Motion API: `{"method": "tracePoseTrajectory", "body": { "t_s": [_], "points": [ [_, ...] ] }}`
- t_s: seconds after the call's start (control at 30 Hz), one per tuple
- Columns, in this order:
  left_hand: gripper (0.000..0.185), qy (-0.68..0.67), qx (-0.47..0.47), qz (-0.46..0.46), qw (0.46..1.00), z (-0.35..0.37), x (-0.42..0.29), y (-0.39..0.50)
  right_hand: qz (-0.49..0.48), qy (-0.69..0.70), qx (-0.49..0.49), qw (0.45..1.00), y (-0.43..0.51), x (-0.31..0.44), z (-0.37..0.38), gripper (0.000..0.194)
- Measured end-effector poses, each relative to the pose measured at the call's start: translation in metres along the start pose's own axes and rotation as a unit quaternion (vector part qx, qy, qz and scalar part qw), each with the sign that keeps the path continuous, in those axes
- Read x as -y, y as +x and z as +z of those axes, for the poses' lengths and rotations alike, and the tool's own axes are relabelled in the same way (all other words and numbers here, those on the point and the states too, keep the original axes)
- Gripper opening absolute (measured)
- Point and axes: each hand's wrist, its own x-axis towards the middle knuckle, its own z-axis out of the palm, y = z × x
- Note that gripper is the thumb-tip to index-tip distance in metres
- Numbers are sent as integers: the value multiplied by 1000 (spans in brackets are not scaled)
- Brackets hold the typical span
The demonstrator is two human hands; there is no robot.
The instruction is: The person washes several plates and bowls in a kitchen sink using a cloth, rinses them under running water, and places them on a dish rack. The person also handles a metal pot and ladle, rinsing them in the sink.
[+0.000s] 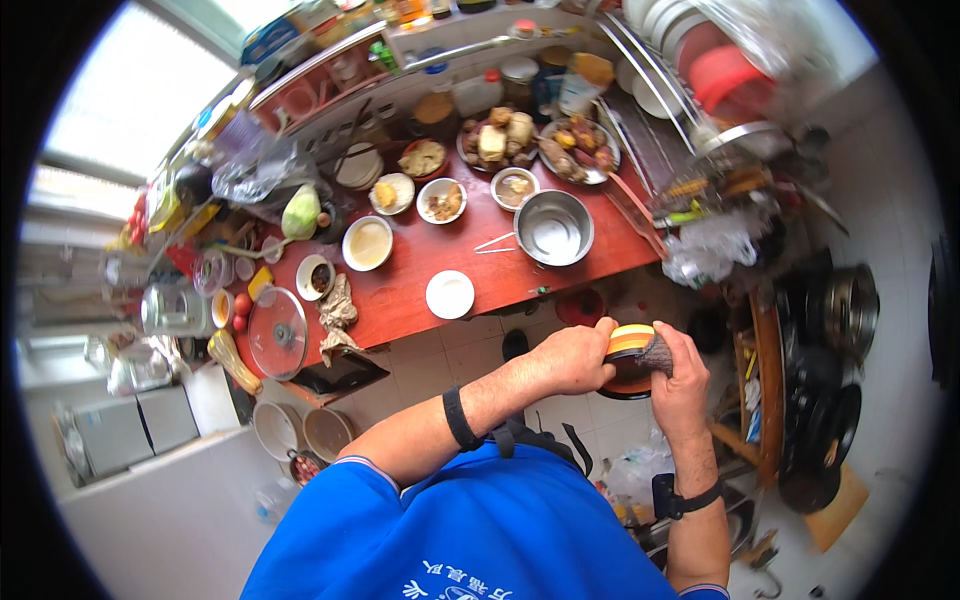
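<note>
My left hand point(574, 360) grips the rim of a bowl with orange, yellow and white stripes point(630, 340), held tilted in front of my body, off the table's edge. On its other side my right hand point(681, 367) presses a dark grey cloth or scouring pad point(658, 354) against the bowl. Beyond the hands, a steel saucepan point(553, 229) stands on the red table point(405, 289). A white round dish or lid point(450, 294) lies near the table's front edge.
Several food bowls, including one of light liquid point(367, 244), and plates of root vegetables point(580, 150) stand on the table. A glass lid point(278, 334) lies at its left end. A wooden rack point(769, 390) with pans is at right; buckets point(279, 430) stand on the floor at left.
</note>
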Motion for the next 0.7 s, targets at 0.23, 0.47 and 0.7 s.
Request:
{"method": "tracePoseTrajectory", "body": {
  "t_s": [0.23,0.47,0.7],
  "points": [
    [38,-338,-38,44,939,141,-90,29,181,255,-326,892,-128,-78,-31,44],
    [39,-238,41,129,962,325,-216,3,284,261,-502,774,-331,-122,-98,30],
    [31,-125,68,377,915,496,-352,-49,408,270,-568,662,-580,-85,-88,30]
  ]
}}
